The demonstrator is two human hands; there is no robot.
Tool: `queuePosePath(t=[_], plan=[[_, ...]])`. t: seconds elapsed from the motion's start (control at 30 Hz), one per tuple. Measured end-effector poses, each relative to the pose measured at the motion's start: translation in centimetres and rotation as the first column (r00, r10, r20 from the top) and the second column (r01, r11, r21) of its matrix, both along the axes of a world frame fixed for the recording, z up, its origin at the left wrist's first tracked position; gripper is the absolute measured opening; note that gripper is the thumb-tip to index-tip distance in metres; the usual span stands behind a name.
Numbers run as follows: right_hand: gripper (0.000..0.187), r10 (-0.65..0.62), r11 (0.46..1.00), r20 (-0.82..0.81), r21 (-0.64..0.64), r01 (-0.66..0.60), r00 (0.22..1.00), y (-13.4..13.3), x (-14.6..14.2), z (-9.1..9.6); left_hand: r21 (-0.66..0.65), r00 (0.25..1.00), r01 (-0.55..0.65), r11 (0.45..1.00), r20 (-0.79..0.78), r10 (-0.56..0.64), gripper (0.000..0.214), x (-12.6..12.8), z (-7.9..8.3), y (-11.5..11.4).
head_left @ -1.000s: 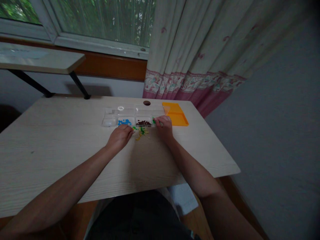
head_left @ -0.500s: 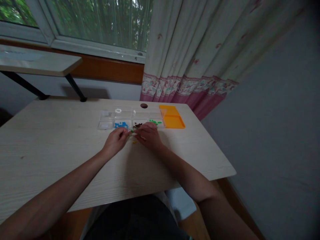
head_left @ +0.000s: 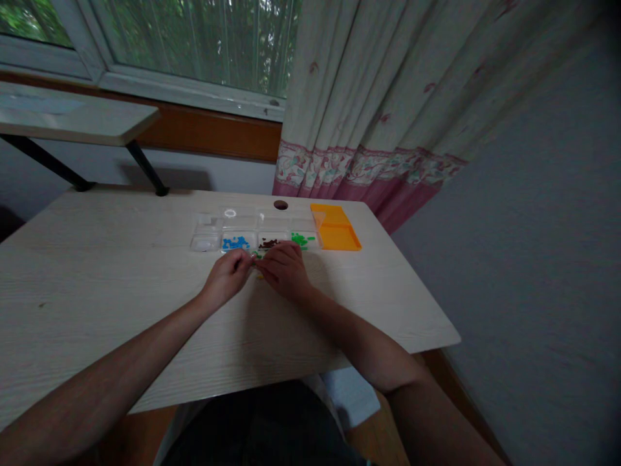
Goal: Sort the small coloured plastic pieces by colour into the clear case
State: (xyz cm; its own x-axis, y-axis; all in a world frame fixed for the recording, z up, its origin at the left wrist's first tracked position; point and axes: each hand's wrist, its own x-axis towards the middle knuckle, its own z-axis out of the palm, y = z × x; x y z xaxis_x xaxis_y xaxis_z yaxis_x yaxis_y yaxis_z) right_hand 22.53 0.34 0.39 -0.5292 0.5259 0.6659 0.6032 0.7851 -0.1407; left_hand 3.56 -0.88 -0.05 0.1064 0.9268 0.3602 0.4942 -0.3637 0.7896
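My left hand (head_left: 229, 272) is closed in a pinch, its fingertips meeting those of my right hand (head_left: 285, 268) just in front of a clear compartment box (head_left: 206, 243). Small green pieces (head_left: 257, 255) show at the fingertips; what kind they are is too small to tell. My right hand is closed too, fingers bent inward. Below the fingertips a small yellow piece (head_left: 261, 276) lies on the table, partly hidden. Behind the hands, the box's compartments hold blue pieces (head_left: 235, 243), dark brown pieces (head_left: 268, 243) and loose green pieces (head_left: 301, 240).
An orange two-part tray (head_left: 339, 237) lies right of the box. A round cable hole (head_left: 280, 205) is in the pale wooden table (head_left: 121, 278) behind it. At the back left stands a raised shelf (head_left: 97, 120) on black legs. A curtain (head_left: 349, 116) hangs behind the table.
The fingertips of both hands have come closer together. My right hand has shifted slightly left, uncovering more of the green pieces in the box and covering more of the yellow piece.
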Motion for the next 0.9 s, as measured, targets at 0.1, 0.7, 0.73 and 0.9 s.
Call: queuePosePath(t=[0.1, 0.7, 0.73, 0.9], plan=[[0.012, 0.001, 1.000, 0.000, -0.005, -0.001, 1.000, -0.1, 0.0, -0.1, 0.013, 1.000, 0.012, 1.000, -0.025, -0.012, 0.038, -0.2, -0.2, 0.1], [0.019, -0.560, 0.822, -0.163, -0.225, 0.523, 0.812, 5.8, 7.9, -0.5, 0.240, 0.827, 0.154, 0.958, -0.562, 0.008, 0.037, -1.6, -0.7, 0.8], [0.020, -0.573, 0.811, -0.152, -0.243, 0.532, 0.805, 5.9, 8.0, -0.7, 0.238, 0.824, 0.158, 0.958, -0.566, 0.005, 0.037, -1.6, -0.8, 0.9], [0.021, -0.617, 0.768, -0.106, -0.300, 0.566, 0.780, 5.9, 8.0, -0.9, 0.226, 0.823, 0.168, 0.960, -0.568, -0.011, 0.034, -1.7, -1.2, 1.2]])
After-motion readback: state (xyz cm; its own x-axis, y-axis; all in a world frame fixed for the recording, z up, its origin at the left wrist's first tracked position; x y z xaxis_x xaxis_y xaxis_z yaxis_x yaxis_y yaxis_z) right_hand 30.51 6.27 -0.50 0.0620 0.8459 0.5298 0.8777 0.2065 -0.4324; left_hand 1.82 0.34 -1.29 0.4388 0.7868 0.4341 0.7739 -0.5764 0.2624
